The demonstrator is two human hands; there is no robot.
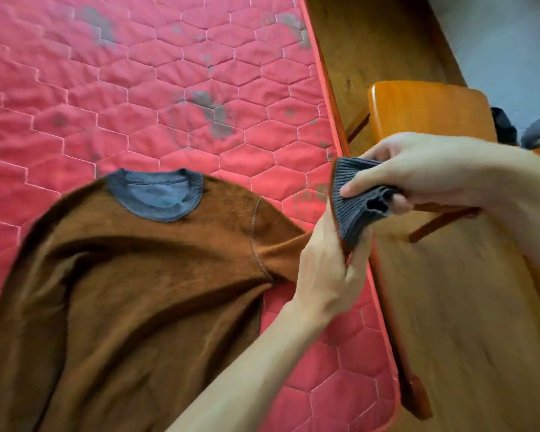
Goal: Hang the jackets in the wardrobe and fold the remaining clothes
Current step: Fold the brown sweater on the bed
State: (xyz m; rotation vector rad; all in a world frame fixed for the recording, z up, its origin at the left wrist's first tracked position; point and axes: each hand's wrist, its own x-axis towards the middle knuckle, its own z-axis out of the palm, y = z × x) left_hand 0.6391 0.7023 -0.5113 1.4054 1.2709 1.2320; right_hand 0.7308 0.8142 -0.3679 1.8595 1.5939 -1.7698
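- Underneath, red quilted mattress: stretches away left of and beyond all the fingers, stained grey in patches, orange-piped edge passing right under both hands.
- Brown sweater: lies spread on the mattress to the left of the fingers, creased across the body, one sleeve drawn up rightward into the left fingers' grasp.
- Wooden floor: runs right of the mattress edge, below the right fingers.
- Orange wooden chair: stands just beyond the right knuckles, seat glossy, one leg showing under the right fingers.
- Left hand: reaches in from below, fingers clenched round the sleeve end where brown cloth meets grey rib.
- Right hand: comes in from the right, thumb laid across the top of the cuff, fingers curled beneath it, one fingertip at the cuff's opening; pinches the rib firmly.
- Grey collar: sits flat on the mattress well left of the fingers, round opening facing up.
- Grey ribbed cuff: held clear of the mattress between both sets of fingers, just above the left ones and under the right thumb, over the mattress edge.
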